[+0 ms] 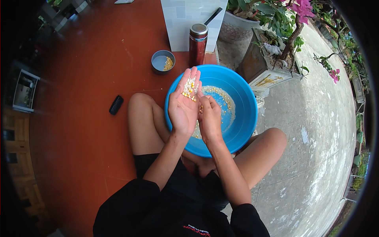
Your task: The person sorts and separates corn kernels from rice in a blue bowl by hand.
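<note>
Yellow kernels (pixel 188 94) lie among pale grains (pixel 190 83) along the fingers and upper palm of the left hand (pixel 184 114), which is turned up and spread flat. The right hand (pixel 211 118) is just beside them on the right, its fingertips by the left fingers' edge, its curled fingers seemingly closed around a few more. Both hands are above the blue basin (pixel 248 106); a small bowl (pixel 158 61) with more kernels sits beyond, to the left.

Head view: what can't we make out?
All in the head view:
Basin floor: partly hidden by the left hand and right hand.
Right hand's hold: mostly hidden by its own curled fingers.
Kernels on the left palm: too small to count reliably.
Bottle base: hidden behind the basin.
Shirt lettering: too small to read fully.
</note>
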A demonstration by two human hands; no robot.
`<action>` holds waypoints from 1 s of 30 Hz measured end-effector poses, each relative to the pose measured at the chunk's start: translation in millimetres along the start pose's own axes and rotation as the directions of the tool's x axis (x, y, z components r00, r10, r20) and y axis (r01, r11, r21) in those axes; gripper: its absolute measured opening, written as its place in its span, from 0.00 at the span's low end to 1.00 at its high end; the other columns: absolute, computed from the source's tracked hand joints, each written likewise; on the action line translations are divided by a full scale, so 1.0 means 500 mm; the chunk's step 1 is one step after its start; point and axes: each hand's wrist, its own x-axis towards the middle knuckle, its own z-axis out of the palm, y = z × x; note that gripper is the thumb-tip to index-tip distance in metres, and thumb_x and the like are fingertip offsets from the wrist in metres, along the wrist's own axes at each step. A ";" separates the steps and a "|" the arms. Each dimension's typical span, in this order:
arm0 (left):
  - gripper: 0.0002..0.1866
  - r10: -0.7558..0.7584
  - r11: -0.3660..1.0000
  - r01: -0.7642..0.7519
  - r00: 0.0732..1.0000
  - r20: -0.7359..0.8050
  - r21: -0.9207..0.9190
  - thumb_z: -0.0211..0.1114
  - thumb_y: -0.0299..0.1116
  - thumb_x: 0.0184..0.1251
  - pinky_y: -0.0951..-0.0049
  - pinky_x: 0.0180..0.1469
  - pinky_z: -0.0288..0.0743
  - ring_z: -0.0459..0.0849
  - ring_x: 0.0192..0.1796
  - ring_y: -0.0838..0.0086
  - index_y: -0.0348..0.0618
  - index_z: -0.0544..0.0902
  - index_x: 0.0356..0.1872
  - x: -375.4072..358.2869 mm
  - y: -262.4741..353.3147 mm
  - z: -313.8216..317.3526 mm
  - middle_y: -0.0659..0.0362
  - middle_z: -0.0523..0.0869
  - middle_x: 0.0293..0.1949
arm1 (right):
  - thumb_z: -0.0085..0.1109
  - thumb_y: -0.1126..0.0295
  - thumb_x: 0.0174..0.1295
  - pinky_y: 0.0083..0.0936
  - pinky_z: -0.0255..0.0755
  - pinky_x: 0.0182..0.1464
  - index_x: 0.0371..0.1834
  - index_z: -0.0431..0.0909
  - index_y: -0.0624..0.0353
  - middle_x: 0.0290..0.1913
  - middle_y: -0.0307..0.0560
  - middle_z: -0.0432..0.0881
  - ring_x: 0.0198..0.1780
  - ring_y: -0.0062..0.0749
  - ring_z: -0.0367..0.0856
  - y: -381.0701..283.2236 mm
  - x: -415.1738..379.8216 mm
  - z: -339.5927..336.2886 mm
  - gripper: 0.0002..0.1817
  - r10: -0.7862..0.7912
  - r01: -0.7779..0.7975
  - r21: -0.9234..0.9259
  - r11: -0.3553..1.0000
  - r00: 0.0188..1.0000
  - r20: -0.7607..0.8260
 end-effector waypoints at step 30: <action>0.37 0.026 0.991 -0.030 0.999 0.037 0.127 0.41 0.44 0.87 0.58 0.93 0.46 0.55 0.91 0.56 0.28 0.57 0.87 -0.003 -0.004 0.002 0.42 0.59 0.88 | 0.72 0.71 0.71 0.26 0.75 0.33 0.40 0.81 0.68 0.32 0.46 0.86 0.30 0.20 0.78 -0.016 -0.017 0.009 0.11 -0.392 0.370 -0.537 0.758 0.917 0.079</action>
